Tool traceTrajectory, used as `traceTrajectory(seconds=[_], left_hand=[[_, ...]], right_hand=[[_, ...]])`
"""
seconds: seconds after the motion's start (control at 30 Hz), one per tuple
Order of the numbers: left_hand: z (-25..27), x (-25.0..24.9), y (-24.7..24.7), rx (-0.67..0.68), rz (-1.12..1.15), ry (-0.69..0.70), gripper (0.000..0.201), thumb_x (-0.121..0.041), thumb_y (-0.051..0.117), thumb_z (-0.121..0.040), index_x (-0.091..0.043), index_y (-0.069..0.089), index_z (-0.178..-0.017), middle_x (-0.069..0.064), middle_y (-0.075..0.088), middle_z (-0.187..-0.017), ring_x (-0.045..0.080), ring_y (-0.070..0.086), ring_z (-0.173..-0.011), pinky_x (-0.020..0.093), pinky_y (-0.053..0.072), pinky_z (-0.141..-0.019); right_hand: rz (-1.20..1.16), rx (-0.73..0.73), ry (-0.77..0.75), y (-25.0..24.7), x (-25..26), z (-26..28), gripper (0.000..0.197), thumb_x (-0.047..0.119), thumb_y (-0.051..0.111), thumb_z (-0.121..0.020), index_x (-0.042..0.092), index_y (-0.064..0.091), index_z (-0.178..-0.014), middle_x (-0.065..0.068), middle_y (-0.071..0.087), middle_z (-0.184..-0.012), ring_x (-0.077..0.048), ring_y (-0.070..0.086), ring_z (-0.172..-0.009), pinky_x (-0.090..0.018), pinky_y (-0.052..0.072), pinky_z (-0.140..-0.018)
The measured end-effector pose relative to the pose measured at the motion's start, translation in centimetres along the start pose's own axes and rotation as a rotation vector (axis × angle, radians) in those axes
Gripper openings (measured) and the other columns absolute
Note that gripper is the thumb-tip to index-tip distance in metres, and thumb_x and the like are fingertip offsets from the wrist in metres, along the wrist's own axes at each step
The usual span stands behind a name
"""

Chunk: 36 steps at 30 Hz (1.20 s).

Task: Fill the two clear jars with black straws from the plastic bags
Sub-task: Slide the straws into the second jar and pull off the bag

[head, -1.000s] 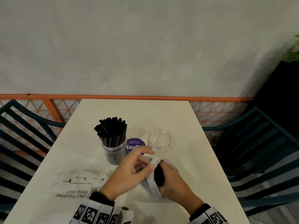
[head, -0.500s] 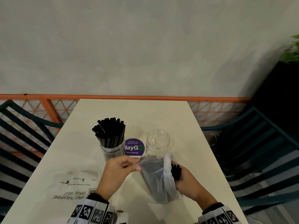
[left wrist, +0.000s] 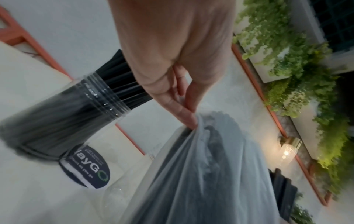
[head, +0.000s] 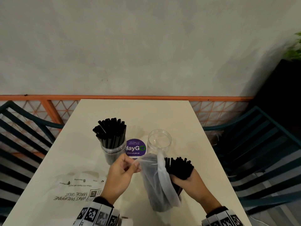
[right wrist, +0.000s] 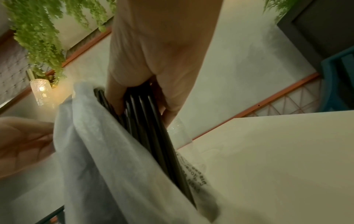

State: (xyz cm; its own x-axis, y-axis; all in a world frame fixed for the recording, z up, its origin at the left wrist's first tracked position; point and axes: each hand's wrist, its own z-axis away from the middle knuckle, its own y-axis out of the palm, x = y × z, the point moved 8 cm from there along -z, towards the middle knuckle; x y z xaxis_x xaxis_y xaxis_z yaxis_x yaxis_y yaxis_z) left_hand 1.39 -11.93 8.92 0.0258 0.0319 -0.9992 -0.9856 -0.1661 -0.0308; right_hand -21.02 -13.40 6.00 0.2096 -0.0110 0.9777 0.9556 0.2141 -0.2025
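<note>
Cream table (head: 133, 115): carries everything; the empty jar serves as landmark below.
Printed bag (head: 71, 190): flat on the table, well to the left of the empty jar and nearer the person.
Plastic bag (head: 156, 181): translucent, upright, just in front of the empty jar, straws still inside.
Filled jar (head: 114, 149): left of the empty jar, packed with upright black straws.
Empty jar (head: 159, 141): clear, mouth open, nothing in it.
Bundle of black straws (head: 178, 167): just right of and in front of the empty jar, upper ends out of the bag, lower ends still inside.
Purple sticker (head: 136, 148): on the table between the two jars.
Left hand (head: 121, 173): thumb and fingers pinch the bag's rim, holding it open.
Right hand (head: 187, 178): fingers wrapped round the bundle.
Risk: loose straws at the bundle's edge may slip and scatter, since the grip covers only its middle.
Risk: the bag could drag along if the left pinch lets go.
Risk: the light jar may tip if the bundle strikes its rim.
In the way: the bag's raised flap stands between bundle and jar mouth.
</note>
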Motion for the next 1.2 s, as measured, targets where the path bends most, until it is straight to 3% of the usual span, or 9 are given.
traceTrajectory(seconds=[0.1,0.2,0.3,0.43,0.6,0.77,0.9,1.1,1.2], left_hand=[[0.5,0.2,0.8,0.185,-0.01,-0.008,0.015,0.006,0.057,-0.084,-0.005,0.054,-0.092,0.005,0.068,-0.089,0.015,0.067,-0.082,0.032,0.053,-0.082],[1.2,0.4,2.0,0.365,-0.068,-0.027,0.053,0.001,0.07,-0.075,-0.02,0.053,-0.12,0.001,0.062,-0.113,0.021,0.065,-0.099,0.028,0.053,-0.086],[0.7,0.0,1.6,0.213,-0.125,0.011,0.034,-0.016,0.083,-0.058,-0.012,0.07,-0.089,0.013,0.071,-0.085,0.02,0.067,-0.08,0.03,0.055,-0.074],[0.5,-0.6,1.1,-0.022,-0.184,0.118,0.033,-0.007,0.078,-0.066,0.002,0.049,-0.052,-0.001,0.042,-0.047,0.004,0.036,-0.05,0.013,0.035,-0.05],[0.4,-1.0,1.7,0.013,-0.258,0.197,0.03,-0.006,0.07,-0.076,0.008,0.05,-0.06,0.002,0.049,-0.052,0.004,0.046,-0.051,0.01,0.036,-0.053],[0.1,0.4,2.9,0.226,-0.145,0.042,0.015,-0.003,0.058,-0.085,-0.006,0.062,-0.071,-0.003,0.068,-0.06,0.008,0.065,-0.064,0.024,0.054,-0.072],[-0.5,0.9,1.7,0.195,-0.096,-0.051,0.008,-0.007,0.06,-0.085,0.001,0.062,-0.087,0.01,0.07,-0.077,0.02,0.068,-0.074,0.03,0.057,-0.078],[0.0,-0.6,2.2,0.362,-0.119,0.007,0.041,-0.013,0.074,-0.073,-0.028,0.058,-0.107,-0.003,0.068,-0.105,0.015,0.069,-0.091,0.031,0.054,-0.083],[-0.4,-1.1,2.3,0.232,-0.175,0.085,0.017,-0.005,0.072,-0.073,-0.022,0.069,-0.074,0.005,0.071,-0.079,0.012,0.064,-0.074,0.031,0.054,-0.072]], right_hand=[[-0.016,0.082,0.032,0.4,-0.5,0.3,0.033,0.015,0.074,-0.074,0.025,0.07,-0.105,0.003,0.074,-0.104,-0.009,0.066,-0.101,-0.022,0.053,-0.085],[-0.011,0.143,0.064,1.3,-0.9,0.3,0.038,0.017,0.078,-0.069,0.027,0.066,-0.104,0.004,0.072,-0.105,-0.007,0.066,-0.102,-0.018,0.051,-0.082],[0.011,0.13,0.04,2.0,-0.5,0.0,0.056,0.032,0.081,-0.058,0.019,0.061,-0.108,0.002,0.07,-0.104,-0.009,0.065,-0.1,-0.022,0.05,-0.082],[-0.026,0.115,-0.003,2.6,0.0,-0.4,0.062,0.031,0.083,-0.057,0.014,0.058,-0.111,0.0,0.069,-0.105,-0.012,0.065,-0.099,-0.023,0.05,-0.081],[-0.053,0.055,-0.028,2.1,0.6,-0.4,0.059,0.029,0.082,-0.054,0.017,0.058,-0.107,0.003,0.069,-0.101,-0.01,0.066,-0.097,-0.022,0.052,-0.078],[-0.054,-0.024,-0.034,1.6,0.0,-0.4,0.046,0.02,0.083,-0.055,0.013,0.064,-0.096,0.008,0.073,-0.086,-0.007,0.068,-0.085,-0.017,0.051,-0.069],[-0.039,-0.133,-0.044,0.4,0.1,-0.8,0.019,-0.001,0.078,-0.067,0.004,0.07,-0.083,0.003,0.074,-0.074,-0.006,0.069,-0.074,-0.016,0.051,-0.064],[-0.034,0.074,0.027,1.6,-0.2,-1.3,0.054,0.026,0.082,-0.058,0.015,0.065,-0.108,-0.002,0.072,-0.105,-0.012,0.067,-0.1,-0.025,0.054,-0.084],[-0.039,0.082,0.012,2.2,0.2,-1.3,0.061,0.029,0.083,-0.052,0.018,0.062,-0.108,0.002,0.072,-0.102,-0.008,0.066,-0.098,-0.021,0.053,-0.08]])
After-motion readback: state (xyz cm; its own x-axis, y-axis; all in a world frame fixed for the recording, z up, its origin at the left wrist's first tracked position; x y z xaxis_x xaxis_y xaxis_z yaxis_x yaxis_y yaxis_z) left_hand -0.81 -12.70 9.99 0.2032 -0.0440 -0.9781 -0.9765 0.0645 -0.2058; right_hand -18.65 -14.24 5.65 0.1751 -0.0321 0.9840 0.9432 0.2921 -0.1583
